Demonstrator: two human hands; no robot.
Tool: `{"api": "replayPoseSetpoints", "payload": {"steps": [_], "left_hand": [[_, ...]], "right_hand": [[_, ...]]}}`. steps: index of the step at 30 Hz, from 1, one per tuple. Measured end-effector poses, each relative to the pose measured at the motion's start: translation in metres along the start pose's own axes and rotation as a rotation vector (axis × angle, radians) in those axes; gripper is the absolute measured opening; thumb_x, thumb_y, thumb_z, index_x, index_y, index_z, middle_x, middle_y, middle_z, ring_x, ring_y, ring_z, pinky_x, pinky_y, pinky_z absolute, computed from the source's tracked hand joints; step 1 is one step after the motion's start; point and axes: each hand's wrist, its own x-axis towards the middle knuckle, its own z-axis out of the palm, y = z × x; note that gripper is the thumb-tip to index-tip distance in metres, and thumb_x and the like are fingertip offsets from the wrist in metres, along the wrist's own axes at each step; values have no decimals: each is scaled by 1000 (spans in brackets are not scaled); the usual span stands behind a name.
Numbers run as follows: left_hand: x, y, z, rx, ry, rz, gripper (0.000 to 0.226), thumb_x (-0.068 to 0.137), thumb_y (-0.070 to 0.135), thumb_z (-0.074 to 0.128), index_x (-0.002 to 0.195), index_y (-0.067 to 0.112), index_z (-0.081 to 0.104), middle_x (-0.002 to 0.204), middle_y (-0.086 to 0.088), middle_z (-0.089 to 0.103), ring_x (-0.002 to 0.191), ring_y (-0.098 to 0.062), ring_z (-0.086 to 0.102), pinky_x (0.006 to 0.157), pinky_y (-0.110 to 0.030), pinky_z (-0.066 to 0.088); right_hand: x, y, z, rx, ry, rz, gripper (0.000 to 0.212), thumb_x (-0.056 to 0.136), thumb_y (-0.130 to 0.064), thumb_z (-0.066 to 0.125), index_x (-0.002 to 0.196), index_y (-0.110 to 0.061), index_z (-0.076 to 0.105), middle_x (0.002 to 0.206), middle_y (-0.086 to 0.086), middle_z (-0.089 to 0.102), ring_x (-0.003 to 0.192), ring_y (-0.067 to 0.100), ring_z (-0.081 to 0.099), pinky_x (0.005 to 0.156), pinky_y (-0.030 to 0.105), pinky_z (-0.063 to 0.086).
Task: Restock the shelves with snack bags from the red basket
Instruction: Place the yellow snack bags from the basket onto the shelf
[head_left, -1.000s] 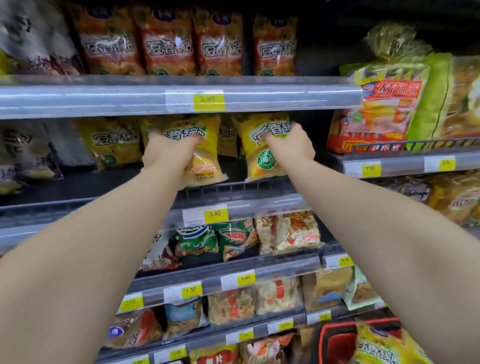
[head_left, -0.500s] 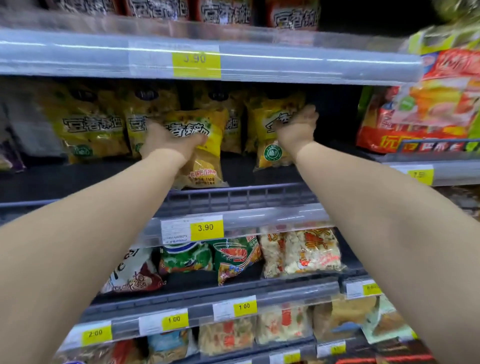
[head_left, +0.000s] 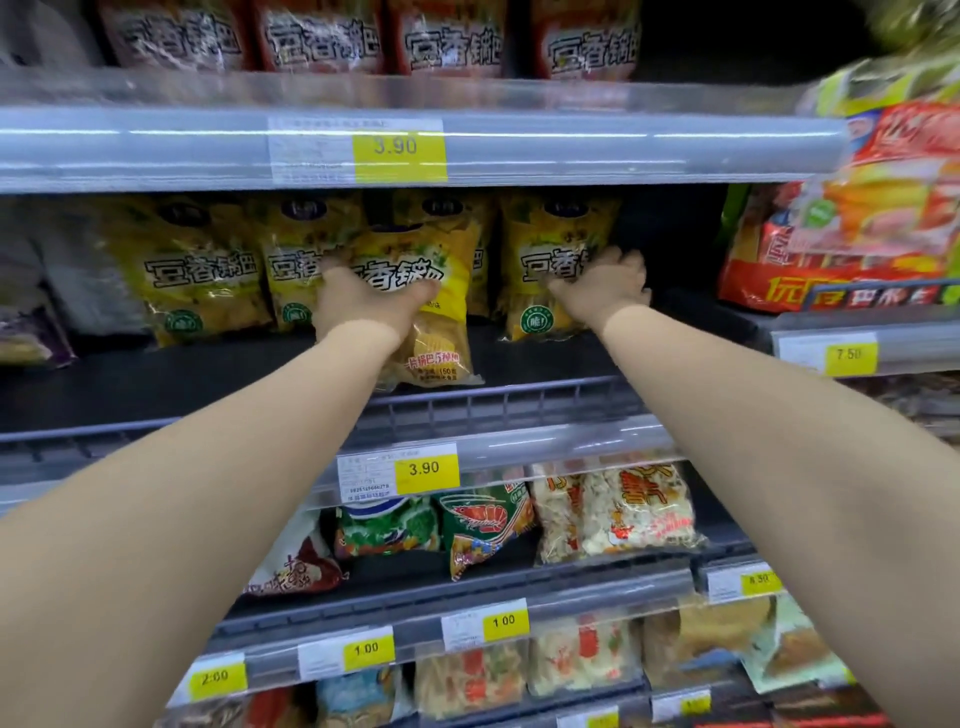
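Front bag (head_left: 436, 332) stands before shelf (head_left: 156, 384) row (head_left: 202, 270).

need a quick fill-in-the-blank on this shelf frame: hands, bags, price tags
1. The left hand grips a ____ snack bag.
2. The price tag on the rail above the hands reads ____.
3. The right hand rests on the ____ bag of the yellow row.

Missing: yellow; 3.90; rightmost

Red bags (head_left: 322, 36) on top shelf: upper parts cut off by the top edge
Yellow bag (head_left: 436, 312) in left hand (head_left: 363, 306): middle hidden by the hand; small print at its foot too fine to read
Far-right yellow bag (head_left: 550, 270): lettering partly hidden by right hand (head_left: 602, 286)
Large red pack (head_left: 857, 218): blurred; cut by the right edge
Bottom price tags (head_left: 680, 704): figures blurred, unreadable
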Motion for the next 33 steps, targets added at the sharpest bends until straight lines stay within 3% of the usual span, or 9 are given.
{"api": "replayPoseSetpoints", "payload": {"steps": [6, 12, 15, 18, 20, 23, 25, 29, 33], "left_hand": [[-20, 17, -8, -150, -12, -93, 104, 53, 57, 84, 133, 14, 34, 132, -10, 50, 117, -34, 52, 76, -33, 42], [-44, 29, -18, -392, -104, -139, 97, 62, 53, 80, 140, 18, 33, 134, -7, 48, 108, -28, 52, 81, -33, 41], [-42, 30, -28, -457, -128, -201, 71, 82, 47, 62, 141, 20, 33, 132, -10, 48, 105, -30, 48, 89, -37, 41], [-41, 29, -37, -516, -163, -254, 48, 92, 38, 47, 136, 21, 38, 127, -9, 54, 109, -29, 53, 99, -46, 44], [-40, 27, -42, -569, -187, -260, 40, 95, 34, 40, 133, 22, 40, 120, -6, 61, 107, -25, 58, 98, -44, 45], [-32, 16, -49, -598, -269, -210, 30, 100, 28, 34, 127, 20, 43, 103, -1, 67, 85, -11, 63, 83, -35, 44], [-25, 1, -58, -438, -309, -109, 21, 100, 26, 35, 117, 21, 46, 109, -5, 66, 81, -13, 64, 74, -32, 45], [-21, -48, -79, 627, -328, 230, 35, 95, 44, 38, 112, 20, 57, 112, -9, 61, 101, -30, 57, 77, -30, 38], [-26, -49, -73, 948, -426, 276, 40, 95, 44, 22, 86, 19, 52, 91, -4, 52, 85, -26, 47, 74, -34, 31]], "right_hand": [[-72, -25, -34, 507, -100, -318, 46, 87, -37, 63, 127, -17, 55, 109, -1, 60, 104, 18, 58, 73, 19, 41], [-116, -41, -46, 314, -314, -479, 73, 87, -44, 62, 146, -12, 33, 136, 7, 52, 117, 22, 54, 95, 34, 47], [-120, -40, -42, 334, -366, -408, 73, 89, -41, 57, 149, -15, 24, 130, 7, 54, 107, 21, 57, 85, 33, 49], [-121, -52, -40, 302, -345, -346, 96, 73, -63, 66, 142, -10, 27, 107, -1, 53, 92, 16, 56, 70, 30, 45], [-118, -61, -33, 223, -350, -318, 112, 65, -67, 71, 142, -5, 19, 110, 2, 50, 92, 19, 53, 70, 32, 47], [-108, -66, -17, 220, -319, -228, 106, 65, -55, 78, 138, -6, 20, 122, 7, 51, 106, 28, 54, 74, 34, 45], [-99, -70, -10, 227, -310, -172, 103, 65, -51, 81, 137, -9, 21, 128, 8, 50, 113, 30, 53, 80, 36, 44], [-79, -83, -1, 94, -229, -167, 114, 74, -54, 73, 148, -1, 4, 141, 14, 44, 125, 31, 48, 92, 34, 43], [-65, -96, 8, -19, -107, -250, 113, 81, -50, 67, 147, 5, -7, 146, 20, 36, 129, 32, 44, 99, 34, 40]]}}
